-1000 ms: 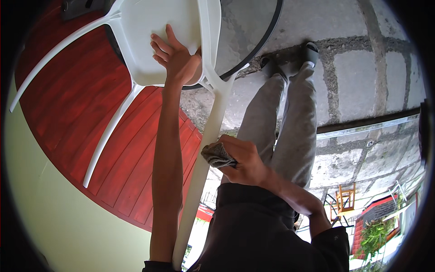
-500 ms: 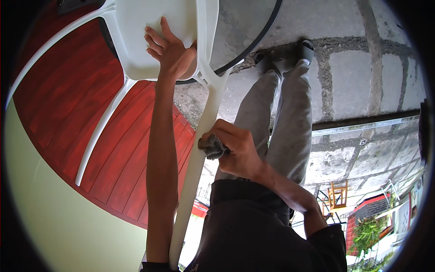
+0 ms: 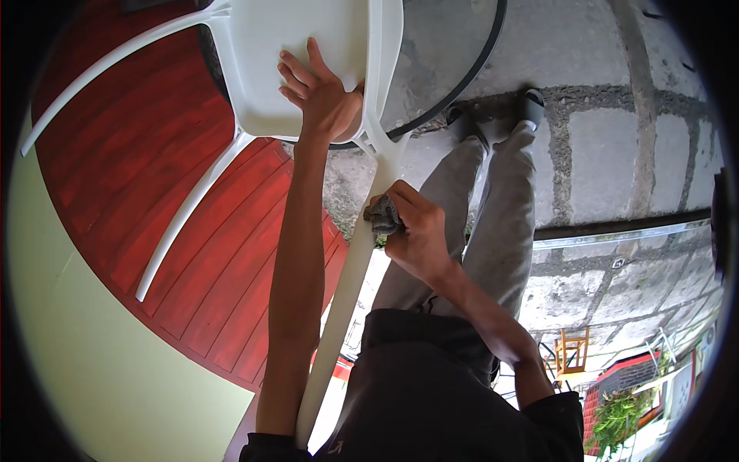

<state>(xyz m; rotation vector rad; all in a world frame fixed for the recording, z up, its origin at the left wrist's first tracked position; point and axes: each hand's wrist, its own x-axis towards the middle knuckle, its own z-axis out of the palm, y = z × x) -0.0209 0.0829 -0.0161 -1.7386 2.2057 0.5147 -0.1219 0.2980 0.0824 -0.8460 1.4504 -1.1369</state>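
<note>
A white plastic chair (image 3: 300,23) fills the upper left, tipped so its legs stick out toward me and to the left. My left hand (image 3: 327,104) lies against the chair's panel near its edge, fingers spread. Between my arms, one long chair leg (image 3: 336,331) runs down toward my body. My right hand (image 3: 419,231) is closed around a dark grey cloth (image 3: 383,215), pressed to the upper part of that leg. The thumb side of my left hand is partly hidden at the panel's rim.
Under the chair is a round glass tabletop with a black rim (image 3: 493,46). Red wooden planks (image 3: 208,262) and a pale wall (image 3: 92,331) lie to the left. Stone paving (image 3: 600,146) spreads right, with a wooden chair (image 3: 571,353) and green plants (image 3: 620,420) farther off.
My right hand has slid the cloth up along the chair leg, toward the panel. The whole view has shifted, so chair and left hand appear farther right and slightly lower.
</note>
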